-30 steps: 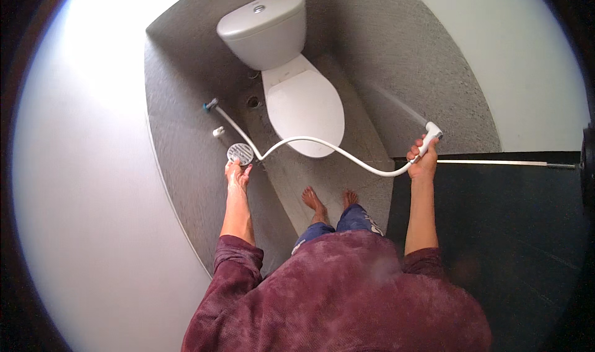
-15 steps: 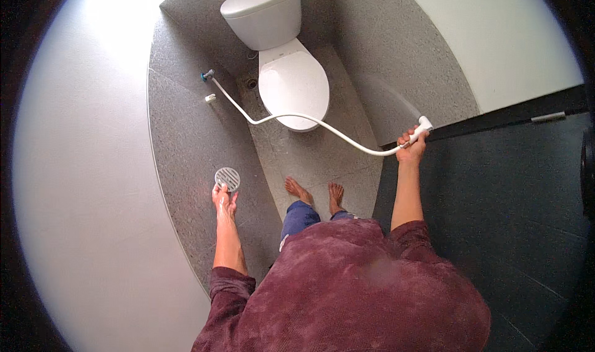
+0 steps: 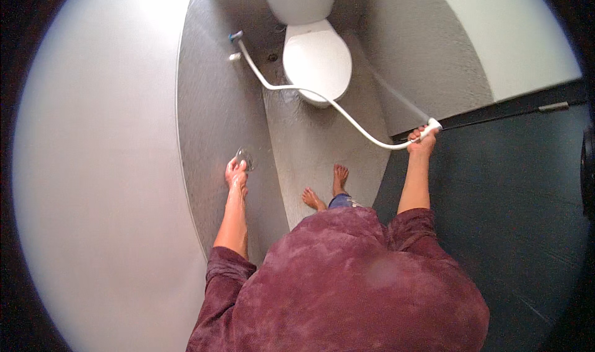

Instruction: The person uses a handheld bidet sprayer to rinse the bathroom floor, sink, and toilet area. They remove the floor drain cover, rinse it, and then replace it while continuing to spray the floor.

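My right hand [image 3: 422, 142] is wrapped round a white bidet sprayer [image 3: 430, 129], and a jet of water [image 3: 400, 98] shoots from its head toward the toilet's far right side. A white hose [image 3: 338, 107] hangs in a curve from the sprayer to a valve [image 3: 236, 37] on the left wall. At the left, my wet left hand [image 3: 236, 173] grips a round floor drain cover [image 3: 245, 160] by its edge. The cover is tilted, looks dark and is partly blurred.
A white toilet [image 3: 317, 60] with its lid down stands ahead on the grey tiled floor [image 3: 334, 135]. A small white holder [image 3: 235, 57] is on the left wall, near a floor drain hole [image 3: 272, 57]. A dark door [image 3: 489, 184] is at the right; my bare feet [image 3: 314, 199] are below.
The view has shifted, so the toilet and wall sit higher and further right. The drain cover has turned from face-up to tilted. One foot has stepped forward. The water jet shows more strongly.
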Tool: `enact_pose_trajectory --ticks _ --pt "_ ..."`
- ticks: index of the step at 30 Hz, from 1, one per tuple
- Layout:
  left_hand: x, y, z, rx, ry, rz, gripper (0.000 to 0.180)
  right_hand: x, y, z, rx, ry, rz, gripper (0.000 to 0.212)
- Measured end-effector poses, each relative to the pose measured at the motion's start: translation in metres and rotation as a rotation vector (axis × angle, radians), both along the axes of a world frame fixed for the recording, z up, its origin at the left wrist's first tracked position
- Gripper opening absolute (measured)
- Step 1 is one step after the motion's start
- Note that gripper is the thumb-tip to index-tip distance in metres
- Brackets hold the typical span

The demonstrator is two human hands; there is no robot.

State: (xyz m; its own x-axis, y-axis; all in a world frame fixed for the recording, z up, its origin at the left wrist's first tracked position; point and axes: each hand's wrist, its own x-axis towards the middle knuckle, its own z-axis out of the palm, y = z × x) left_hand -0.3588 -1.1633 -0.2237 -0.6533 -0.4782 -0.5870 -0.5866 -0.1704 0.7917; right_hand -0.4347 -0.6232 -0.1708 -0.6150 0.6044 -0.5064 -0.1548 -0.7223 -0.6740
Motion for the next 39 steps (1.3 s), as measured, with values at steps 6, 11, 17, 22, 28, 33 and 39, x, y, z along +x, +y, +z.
enact_pose_trajectory --ticks 6,11,17,22,28,33,39 --pt "0.055 0.079 0.007 -0.121 0.115 -0.007 0.037 0.042 0.038 -0.058 -0.064 -0.308 0.152 0.046" --pt "0.080 0.075 0.008 -0.125 0.098 -0.082 0.035 0.072 -0.038 -0.079 0.143 -0.290 0.624 0.037" --pt "0.095 0.086 0.007 -0.166 0.078 -0.108 0.031 0.058 -0.121 -0.082 1.078 -0.015 1.058 0.028" --pt "0.096 0.087 0.014 -0.134 0.031 -0.107 0.029 0.049 -0.159 -0.060 1.209 -0.038 1.491 0.040" --pt "0.098 0.080 0.011 -0.158 0.057 -0.129 0.032 0.049 -0.198 -0.034 1.602 -0.100 1.911 0.056" --pt "0.107 0.080 -0.001 -0.130 0.025 -0.078 0.028 0.041 -0.207 -0.041 1.712 -0.030 1.985 0.055" --pt "0.100 0.080 -0.002 -0.175 -0.015 -0.036 0.029 0.014 -0.203 -0.046 1.751 0.005 1.998 0.053"
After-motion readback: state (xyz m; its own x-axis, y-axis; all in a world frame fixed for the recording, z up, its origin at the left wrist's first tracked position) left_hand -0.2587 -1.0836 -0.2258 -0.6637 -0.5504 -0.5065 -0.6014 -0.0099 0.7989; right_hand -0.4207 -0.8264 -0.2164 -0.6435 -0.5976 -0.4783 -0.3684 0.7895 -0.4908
